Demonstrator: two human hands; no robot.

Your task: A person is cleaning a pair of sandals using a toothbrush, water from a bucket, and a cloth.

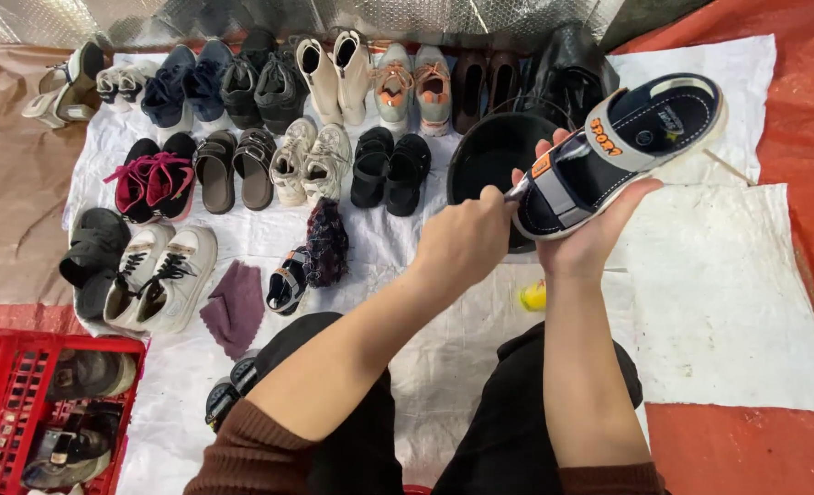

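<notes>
My right hand holds up a dark blue sandal with grey straps, orange trim and a white sole edge, cupping it from below with the toe end pointing up and right. My left hand is closed on a thin dark tool, a small brush by the look of it. The tool's tip rests on the sandal's strap near the heel. Both hands hover over a black basin on the white sheet.
Rows of shoes and sandals fill the sheet's far and left side. A similar dark sandal lies beside a dark bundled cloth and a purple cloth. A red crate holds shoes at lower left. A small yellow object lies by my knee.
</notes>
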